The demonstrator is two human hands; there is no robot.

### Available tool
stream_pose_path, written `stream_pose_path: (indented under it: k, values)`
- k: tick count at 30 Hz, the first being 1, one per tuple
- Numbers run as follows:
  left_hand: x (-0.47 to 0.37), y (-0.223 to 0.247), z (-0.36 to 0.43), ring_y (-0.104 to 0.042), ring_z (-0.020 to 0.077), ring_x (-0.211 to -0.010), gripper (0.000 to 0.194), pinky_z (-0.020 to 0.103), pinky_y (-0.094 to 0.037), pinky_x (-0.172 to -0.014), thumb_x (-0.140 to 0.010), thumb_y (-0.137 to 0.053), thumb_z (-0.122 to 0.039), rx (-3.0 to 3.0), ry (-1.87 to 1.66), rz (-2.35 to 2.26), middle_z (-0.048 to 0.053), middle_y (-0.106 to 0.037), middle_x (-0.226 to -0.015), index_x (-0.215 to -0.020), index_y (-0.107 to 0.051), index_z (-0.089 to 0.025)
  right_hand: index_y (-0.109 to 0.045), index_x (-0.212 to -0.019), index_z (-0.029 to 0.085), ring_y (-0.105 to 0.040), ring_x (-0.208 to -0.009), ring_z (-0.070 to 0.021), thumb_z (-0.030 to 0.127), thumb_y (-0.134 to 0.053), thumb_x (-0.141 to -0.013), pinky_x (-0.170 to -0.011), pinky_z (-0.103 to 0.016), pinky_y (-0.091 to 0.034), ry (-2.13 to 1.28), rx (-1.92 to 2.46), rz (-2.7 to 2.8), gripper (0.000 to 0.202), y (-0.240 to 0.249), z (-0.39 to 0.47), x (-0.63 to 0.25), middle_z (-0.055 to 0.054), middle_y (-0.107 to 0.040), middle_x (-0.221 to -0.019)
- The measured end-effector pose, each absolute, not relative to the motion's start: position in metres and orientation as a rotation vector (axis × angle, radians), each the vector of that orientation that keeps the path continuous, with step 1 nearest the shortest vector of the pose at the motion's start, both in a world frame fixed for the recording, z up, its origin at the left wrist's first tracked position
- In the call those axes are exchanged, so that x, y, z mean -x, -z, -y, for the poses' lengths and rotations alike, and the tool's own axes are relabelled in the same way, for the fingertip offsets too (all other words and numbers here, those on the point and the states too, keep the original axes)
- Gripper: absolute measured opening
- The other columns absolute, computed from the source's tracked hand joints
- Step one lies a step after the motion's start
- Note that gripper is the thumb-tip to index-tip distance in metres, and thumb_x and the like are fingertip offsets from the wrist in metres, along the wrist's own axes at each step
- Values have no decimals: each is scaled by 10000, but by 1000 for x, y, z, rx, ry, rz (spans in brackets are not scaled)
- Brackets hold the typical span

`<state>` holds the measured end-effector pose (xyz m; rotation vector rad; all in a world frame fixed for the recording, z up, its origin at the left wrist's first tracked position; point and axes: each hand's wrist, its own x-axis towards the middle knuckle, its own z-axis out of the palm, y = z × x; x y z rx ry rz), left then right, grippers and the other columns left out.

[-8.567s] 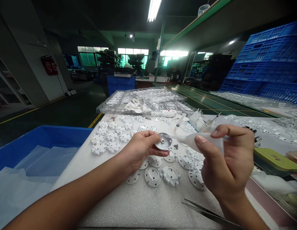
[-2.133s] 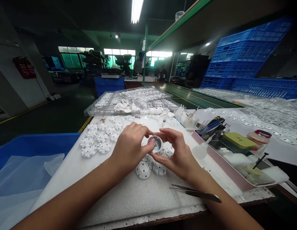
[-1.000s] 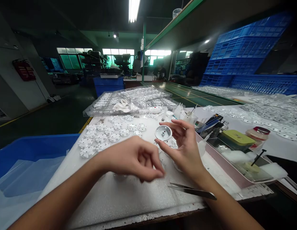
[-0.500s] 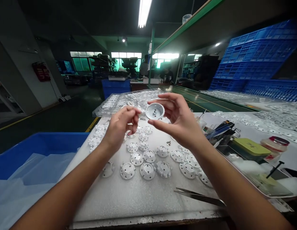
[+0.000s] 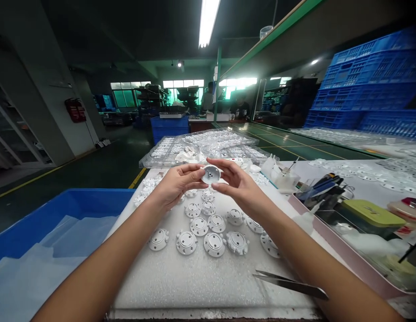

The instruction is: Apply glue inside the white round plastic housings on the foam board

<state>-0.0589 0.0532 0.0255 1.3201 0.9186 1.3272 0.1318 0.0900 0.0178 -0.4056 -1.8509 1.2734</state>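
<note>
Between my two hands is a small white round cup-shaped plastic part [image 5: 211, 175], its hollow side with a central post turned toward me. My left hand [image 5: 181, 182] pinches its left edge with thumb and fingers. My right hand [image 5: 235, 182] grips it from the right, thumb below and fingers above. Beneath the hands, several similar white domed parts [image 5: 214, 244] lie with their flat tops up on the white foam sheet [image 5: 181, 286]. A pair of metal tweezers [image 5: 291, 285] rests on the foam near my right forearm.
Clear trays [image 5: 154, 157] of small white parts stand at the back of the table. On the right, a pink-edged tray [image 5: 349, 255] holds tools and a yellow-lidded box [image 5: 372, 212]. A blue bin [image 5: 94, 197] with white sheets stands at the left. Blue crates [image 5: 369, 80] are stacked behind.
My hands have come lower and closer together. My left hand, apart from the white part before, now holds its left edge. The view has shifted slightly.
</note>
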Motion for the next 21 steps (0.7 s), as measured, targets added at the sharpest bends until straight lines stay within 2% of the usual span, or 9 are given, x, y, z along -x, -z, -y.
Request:
stream_pose_path:
  k: [3, 5, 8, 13, 16, 21]
  values:
    - [57, -28, -50, -662, 171, -872, 295, 351, -564, -820, -691, -769, -265, -1504, -1417, -910, 55, -689, -957, -959, -685, -175, -509, -1203, 222, -537, -1165, -214, 436, -532, -892, -1008, -426, -461, -1663, 386, 1635, 379, -18, -91, -132, -91, -508, -1312]
    - [55, -30, -46, -664, 181, -887, 290, 330, -567, -788, -684, -773, -259, -1660, -1441, -935, 55, -693, -941, -948, -685, -177, -550, -1148, 172, -577, -1111, -220, 471, -480, -911, -1045, -438, -431, -1791, 388, 1565, 388, -18, -93, -133, -116, -573, -1227]
    - [52, -31, -42, -661, 203, -913, 260, 357, -560, -803, -709, -753, -269, -1870, -1468, -985, 79, -698, -962, -935, -680, -163, -594, -1085, 135, -580, -1108, -218, 455, -480, -915, -1075, -418, -401, -1805, 374, 1548, 380, -17, -95, -134, -126, -615, -1151]
    - [49, -31, -39, -634, 210, -973, 194, 369, -536, -834, -750, -719, -243, -2254, -1565, -996, 80, -701, -971, -931, -681, -185, -532, -1164, 123, -528, -1183, -214, 407, -438, -942, -1087, -422, -374, -1860, 225, 1556, 373, -15, -94, -135, -142, -534, -1274]
    - [46, -33, -36, -626, 196, -985, 180, 353, -530, -839, -781, -688, -220, -2359, -1582, -981, 80, -696, -1001, -957, -672, -187, -523, -1157, 123, -533, -1177, -212, 388, -429, -949, -1091, -430, -360, -1933, 139, 1483, 351, -12, -93, -134, -138, -544, -1260]
    - [44, -30, -35, -634, 170, -881, 289, 331, -523, -811, -773, -699, -264, -2391, -1584, -1062, 84, -682, -1012, -1046, -650, -182, -514, -1132, 101, -508, -1207, -204, 412, -360, -969, -1121, -395, -319, -2060, 87, 1337, 384, -12, -89, -129, -155, -567, -1216]
